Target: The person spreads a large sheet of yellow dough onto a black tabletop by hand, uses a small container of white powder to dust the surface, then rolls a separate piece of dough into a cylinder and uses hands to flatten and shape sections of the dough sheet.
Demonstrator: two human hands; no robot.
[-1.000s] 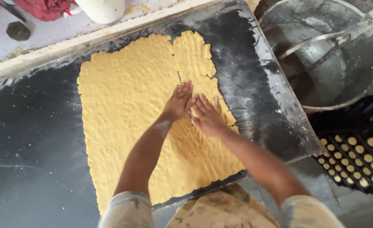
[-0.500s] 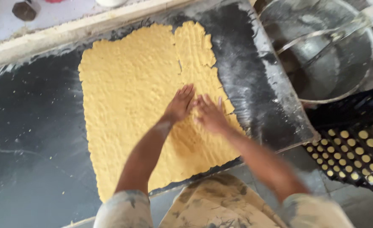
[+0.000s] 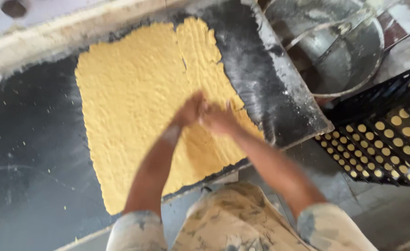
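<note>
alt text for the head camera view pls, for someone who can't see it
Seen from above, a person's left hand and right hand, blurred, meet side by side on a wide yellow dough sheet spread on a dark floured slab. A metal bowl and a black perforated crate sit to the right.

Grey metal bowl (image 3: 349, 51) beside a black perforated crate (image 3: 390, 139), upper right.

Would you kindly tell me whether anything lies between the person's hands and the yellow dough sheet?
Nothing visible does: the left hand and right hand lie side by side directly on the yellow dough sheet, though motion blur hides the fingers.
</note>
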